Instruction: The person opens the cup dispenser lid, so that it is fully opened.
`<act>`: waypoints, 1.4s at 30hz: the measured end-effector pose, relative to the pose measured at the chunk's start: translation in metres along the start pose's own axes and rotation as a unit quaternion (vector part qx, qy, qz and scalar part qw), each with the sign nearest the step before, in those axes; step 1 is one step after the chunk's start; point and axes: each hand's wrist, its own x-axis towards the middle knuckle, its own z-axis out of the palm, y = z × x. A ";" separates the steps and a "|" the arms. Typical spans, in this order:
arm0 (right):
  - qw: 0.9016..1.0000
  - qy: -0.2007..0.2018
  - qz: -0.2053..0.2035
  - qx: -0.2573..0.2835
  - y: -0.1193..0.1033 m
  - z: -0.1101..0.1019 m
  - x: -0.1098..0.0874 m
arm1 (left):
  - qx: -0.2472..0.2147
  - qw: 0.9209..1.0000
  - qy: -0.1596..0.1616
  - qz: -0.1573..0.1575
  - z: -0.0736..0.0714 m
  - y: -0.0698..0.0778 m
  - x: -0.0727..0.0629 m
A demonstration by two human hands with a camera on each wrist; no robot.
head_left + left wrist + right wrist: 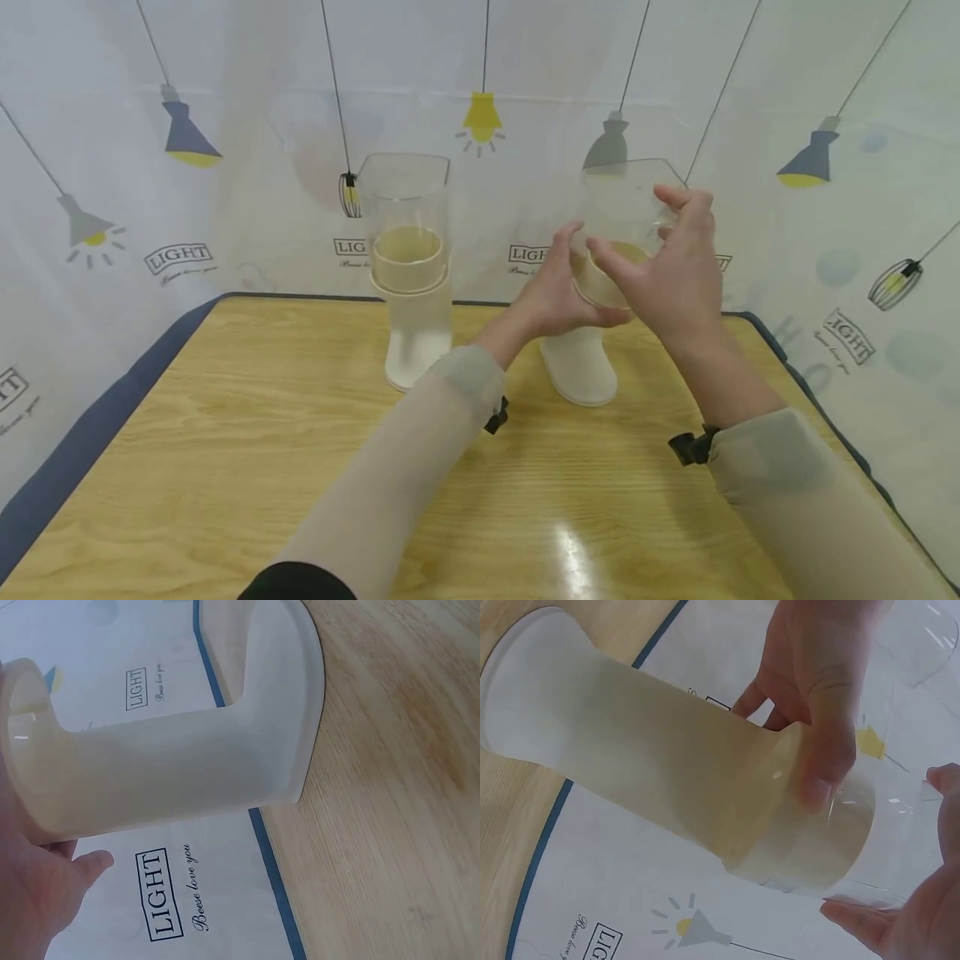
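On the right half of the table a white boot-shaped stand (579, 367) stands upright, its wide foot on the wood. A clear container (633, 196) with a flared top sits in its round collar. My left hand (558, 287) grips the collar from the left; in the right wrist view its thumb (821, 772) presses across the collar and the clear wall. The right hand (678, 275) holds the clear container from the right, its fingers spread around the wall. The left wrist view shows the white stem (165, 769) below my left hand (45, 892).
A second boot-shaped stand (420, 342) with its own clear container (405, 187) stands upright to the left. The wooden table (247, 467) has a dark blue edge. Behind it hangs a white curtain (262, 167) printed with lamps.
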 end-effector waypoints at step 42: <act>0.987 0.104 0.103 0.070 0.013 -0.095 -0.009 | -0.015 0.999 -0.006 -0.037 -0.002 -0.011 -0.025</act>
